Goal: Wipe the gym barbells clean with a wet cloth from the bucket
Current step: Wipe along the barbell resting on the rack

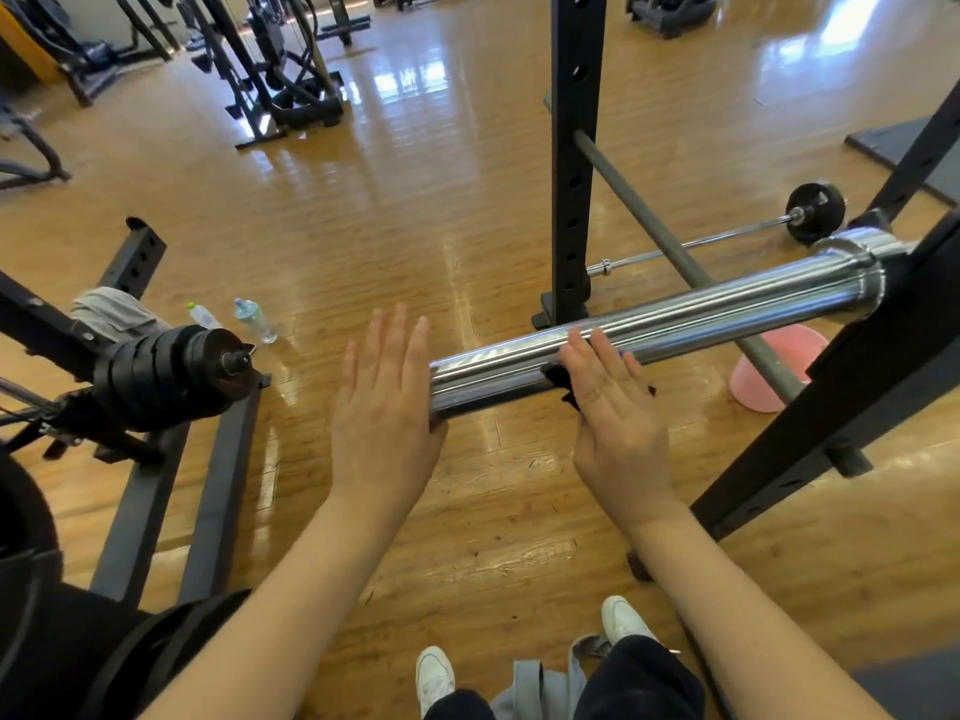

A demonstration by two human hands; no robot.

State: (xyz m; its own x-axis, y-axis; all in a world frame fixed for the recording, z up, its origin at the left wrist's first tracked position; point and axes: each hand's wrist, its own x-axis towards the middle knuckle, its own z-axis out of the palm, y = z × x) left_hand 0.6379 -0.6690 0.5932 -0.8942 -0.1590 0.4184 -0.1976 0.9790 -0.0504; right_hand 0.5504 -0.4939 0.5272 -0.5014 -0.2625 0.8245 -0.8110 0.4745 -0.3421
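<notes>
Gym floor of glossy wood, racks all round: a barbell sleeve point(649, 330) gets wiped.

The right hand point(618, 407) presses a dark cloth point(558, 379) flat on the chrome sleeve, fingers point(597, 350) straight and close together; the left hand point(384, 402) steadies the sleeve's end, fingers straight, slightly spread. The pink bucket point(769, 374) sits beyond the right fingers, under the rack. The sleeve looks heavy, rigid and slick; the soft cloth likely needs wrapping round it.
</notes>
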